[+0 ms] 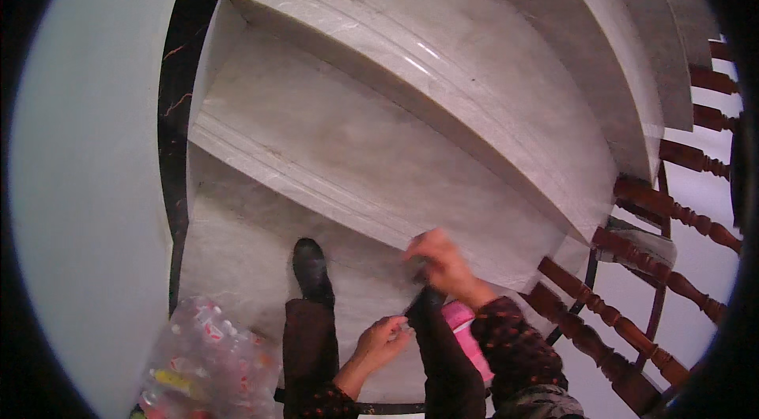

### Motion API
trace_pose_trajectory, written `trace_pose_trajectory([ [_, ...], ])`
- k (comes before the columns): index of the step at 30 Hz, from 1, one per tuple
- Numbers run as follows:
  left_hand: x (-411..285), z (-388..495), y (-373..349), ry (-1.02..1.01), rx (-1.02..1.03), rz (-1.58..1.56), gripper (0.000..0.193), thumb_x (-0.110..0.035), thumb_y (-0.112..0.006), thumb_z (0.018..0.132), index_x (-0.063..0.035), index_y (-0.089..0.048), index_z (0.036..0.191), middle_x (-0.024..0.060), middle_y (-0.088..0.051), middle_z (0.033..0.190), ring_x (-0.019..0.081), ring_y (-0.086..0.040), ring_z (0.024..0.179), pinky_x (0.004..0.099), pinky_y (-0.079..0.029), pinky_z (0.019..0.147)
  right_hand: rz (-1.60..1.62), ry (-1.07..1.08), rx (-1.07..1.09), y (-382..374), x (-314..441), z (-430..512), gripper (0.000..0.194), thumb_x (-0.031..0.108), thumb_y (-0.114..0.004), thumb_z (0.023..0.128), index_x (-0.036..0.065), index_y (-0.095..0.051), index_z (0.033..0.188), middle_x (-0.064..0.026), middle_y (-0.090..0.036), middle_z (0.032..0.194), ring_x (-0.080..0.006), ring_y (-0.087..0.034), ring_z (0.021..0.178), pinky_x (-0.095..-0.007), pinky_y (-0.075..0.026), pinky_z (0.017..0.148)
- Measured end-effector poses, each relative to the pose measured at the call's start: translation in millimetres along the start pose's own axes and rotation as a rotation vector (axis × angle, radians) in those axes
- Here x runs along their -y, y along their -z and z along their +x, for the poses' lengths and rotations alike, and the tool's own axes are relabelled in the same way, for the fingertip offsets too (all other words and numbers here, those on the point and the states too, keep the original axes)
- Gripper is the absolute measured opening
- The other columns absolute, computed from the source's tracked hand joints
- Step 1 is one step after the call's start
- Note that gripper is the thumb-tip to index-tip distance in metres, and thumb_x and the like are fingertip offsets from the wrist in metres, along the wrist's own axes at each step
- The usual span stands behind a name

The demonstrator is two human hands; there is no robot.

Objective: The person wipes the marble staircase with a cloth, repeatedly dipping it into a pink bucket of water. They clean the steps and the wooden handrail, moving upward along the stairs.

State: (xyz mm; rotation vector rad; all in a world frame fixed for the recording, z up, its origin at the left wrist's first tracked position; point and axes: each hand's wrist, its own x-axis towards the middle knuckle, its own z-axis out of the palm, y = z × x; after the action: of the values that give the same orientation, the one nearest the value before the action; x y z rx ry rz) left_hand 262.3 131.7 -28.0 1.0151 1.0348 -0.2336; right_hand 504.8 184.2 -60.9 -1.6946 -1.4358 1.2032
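Note:
My left hand (382, 341) is held in front of my lower legs, its fingers bent. A small pale spot shows at its fingertips, too small to tell what it is. Further forward and to the right, my right hand (446, 265) is blurred, with its fingers curled over my right shoe (428, 300). Whether it grips anything cannot be made out. My left shoe (309, 268) rests on the pale stone floor (367, 294) below a step. Beside my right leg is a pink object (465, 333), partly hidden by my sleeve and leg.
Pale stone stair treads (356, 128) curve upward ahead. Along the right stand turned wooden balusters (605, 342), with a grey cloth (637, 241) near them. A clear bag of plastic bottles (207, 360) sits at lower left, by the white wall (89, 182) and its black skirting (173, 122).

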Motion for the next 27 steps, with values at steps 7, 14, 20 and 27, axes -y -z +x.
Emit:
trace_pose_trajectory([
  [7,-2,5,1,-0.005,-0.055,0.001,0.038,-0.031,-0.070,0.091,-0.0083,-0.065,0.121,0.0135,-0.070,0.110,0.0279,-0.070,0.094,0.0365,-0.055,0.081,-0.165,-0.084,-0.618,242,16,130,0.037,-0.007,-0.050,0.089,0.008,-0.065,0.119,-0.0035,-0.066,0.106,-0.0146,-0.062,0.095,-0.0285,-0.051,0.077],
  [14,9,11,-14,-0.006,-0.020,-0.066,0.037,-0.031,-0.070,0.090,-0.0071,-0.067,0.117,0.0130,-0.070,0.111,0.0274,-0.070,0.094,0.0365,-0.055,0.082,-0.678,0.205,-0.722,120,-21,203,0.048,-0.006,-0.060,0.068,0.017,-0.067,0.110,-0.0060,-0.066,0.105,-0.0320,-0.057,0.101,-0.0452,-0.042,0.080],
  [20,-11,19,-1,0.063,-0.017,0.030,0.039,-0.033,-0.070,0.090,-0.0073,-0.066,0.119,0.0119,-0.072,0.104,0.0273,-0.070,0.092,0.0373,-0.055,0.081,0.035,0.185,-0.032,27,71,109,0.051,-0.014,-0.054,0.068,0.007,-0.064,0.114,-0.0112,-0.062,0.113,-0.0294,-0.059,0.106,-0.0394,-0.046,0.094],
  [27,-6,15,11,-0.105,-0.078,-0.056,0.038,-0.031,-0.072,0.090,-0.0082,-0.064,0.119,0.0105,-0.072,0.096,0.0237,-0.070,0.084,0.0353,-0.055,0.076,0.066,-0.401,-0.874,232,-39,-19,0.048,-0.010,-0.049,0.087,0.004,-0.057,0.132,-0.0058,-0.060,0.128,-0.0169,-0.056,0.117,-0.0330,-0.045,0.102],
])
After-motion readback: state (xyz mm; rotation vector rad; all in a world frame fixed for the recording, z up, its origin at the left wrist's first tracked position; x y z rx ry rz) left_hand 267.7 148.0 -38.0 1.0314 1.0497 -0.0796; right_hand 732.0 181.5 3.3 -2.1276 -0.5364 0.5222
